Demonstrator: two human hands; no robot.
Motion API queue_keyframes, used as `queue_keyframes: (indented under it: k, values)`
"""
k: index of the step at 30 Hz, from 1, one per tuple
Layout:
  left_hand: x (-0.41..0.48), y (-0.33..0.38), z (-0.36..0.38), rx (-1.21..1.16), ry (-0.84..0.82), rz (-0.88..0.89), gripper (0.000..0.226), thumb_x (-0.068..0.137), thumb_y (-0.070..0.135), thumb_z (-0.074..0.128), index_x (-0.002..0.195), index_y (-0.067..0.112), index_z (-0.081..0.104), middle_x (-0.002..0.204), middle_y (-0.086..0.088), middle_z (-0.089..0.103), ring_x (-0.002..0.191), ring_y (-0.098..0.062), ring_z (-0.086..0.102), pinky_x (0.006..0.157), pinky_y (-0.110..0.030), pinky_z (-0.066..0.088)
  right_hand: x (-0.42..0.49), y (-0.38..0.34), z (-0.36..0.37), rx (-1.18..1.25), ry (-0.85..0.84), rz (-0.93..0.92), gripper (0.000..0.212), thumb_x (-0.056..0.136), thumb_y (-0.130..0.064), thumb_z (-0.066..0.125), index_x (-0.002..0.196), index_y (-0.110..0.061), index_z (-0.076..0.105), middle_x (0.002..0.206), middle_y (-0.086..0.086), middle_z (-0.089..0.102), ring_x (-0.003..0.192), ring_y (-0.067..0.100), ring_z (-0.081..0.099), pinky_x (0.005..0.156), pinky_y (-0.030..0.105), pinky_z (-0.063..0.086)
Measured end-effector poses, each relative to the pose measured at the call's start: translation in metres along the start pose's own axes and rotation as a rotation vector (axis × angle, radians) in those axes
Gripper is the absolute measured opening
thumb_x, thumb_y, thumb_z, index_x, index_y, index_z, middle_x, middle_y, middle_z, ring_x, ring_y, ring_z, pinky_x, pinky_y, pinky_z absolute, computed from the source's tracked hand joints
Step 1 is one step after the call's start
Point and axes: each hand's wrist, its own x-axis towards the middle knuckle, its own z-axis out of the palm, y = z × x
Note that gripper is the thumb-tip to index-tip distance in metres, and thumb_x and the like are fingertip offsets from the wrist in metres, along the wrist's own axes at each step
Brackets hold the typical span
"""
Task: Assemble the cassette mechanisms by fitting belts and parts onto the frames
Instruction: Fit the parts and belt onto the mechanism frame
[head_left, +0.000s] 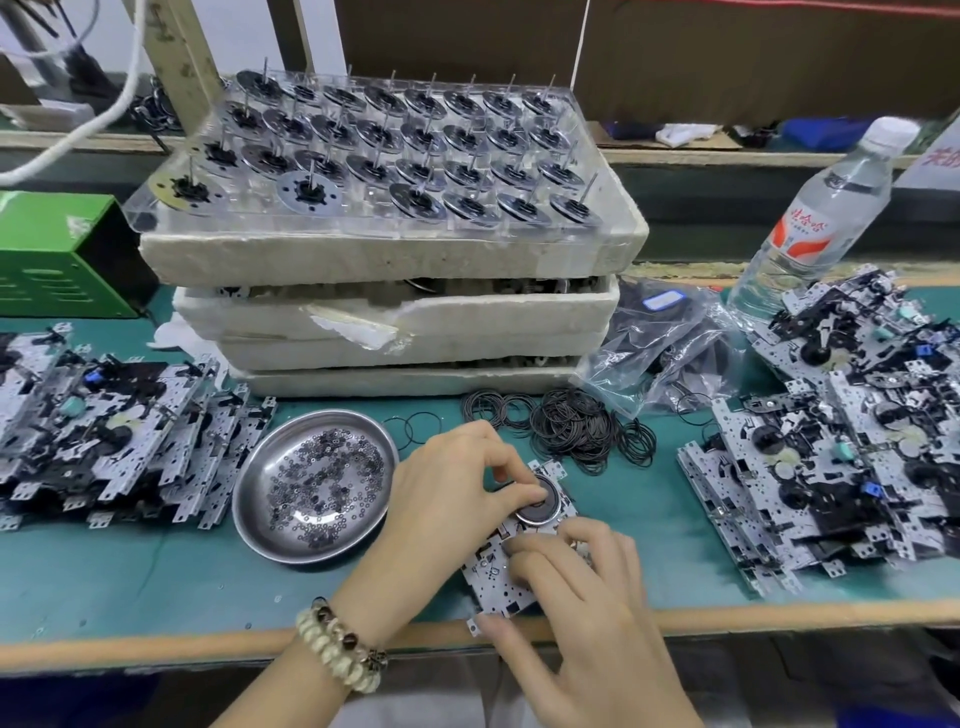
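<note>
A white metal cassette frame (496, 577) lies on the green mat near the front edge of the bench. A dark round flywheel (540, 506) sits on its far end. My left hand (447, 499) pinches the flywheel's rim with thumb and fingertips. My right hand (576, 587) lies over the frame's middle, fingers curled down on it, thumb under the near edge. A loose heap of black rubber belts (576, 426) lies just beyond the frame. What my right fingertips touch is hidden.
A steel dish (254, 499) of small washers stands left of the frame. Stacked frames lie at the left (104, 431) and right (831, 467). Behind, foam trays (395, 322) carry a clear rack of flywheels (395, 140). A water bottle (815, 218) and plastic bags (660, 343) stand at the right.
</note>
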Motion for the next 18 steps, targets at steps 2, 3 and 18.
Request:
queue_keyframes:
  k: [2,3,18]
  values:
    - [0.0,-0.001,0.0,0.0,0.001,0.017,0.014,0.077,0.058,0.076,0.072,0.046,0.071,0.086,0.019,0.059,0.083,0.0,0.056,0.07,-0.029,0.048,-0.002,0.007,-0.004,-0.055,-0.009,-0.047,0.04,0.093,-0.052,0.052,0.082,-0.016,0.066,0.111,-0.009,0.066,0.099,0.021,0.049,0.088,0.033,0.037]
    - [0.001,-0.001,0.0,-0.001,0.0,0.026,0.014,0.077,0.058,0.076,0.071,0.047,0.07,0.087,0.019,0.059,0.083,0.001,0.055,0.07,-0.028,0.047,-0.004,0.012,-0.006,-0.066,-0.009,-0.046,0.042,0.094,-0.052,0.049,0.083,-0.016,0.067,0.114,-0.007,0.066,0.101,0.022,0.049,0.089,0.033,0.037]
    - [-0.012,-0.024,-0.01,0.239,0.167,0.675,0.026,0.077,0.005,0.074,0.087,0.029,0.079,0.099,0.003,0.064,0.077,-0.012,0.043,0.041,-0.03,0.043,0.005,0.068,-0.039,0.177,-0.361,0.556,0.047,0.093,-0.054,0.042,0.063,-0.019,0.049,0.057,0.011,0.054,0.051,0.019,0.048,0.061,0.041,0.044]
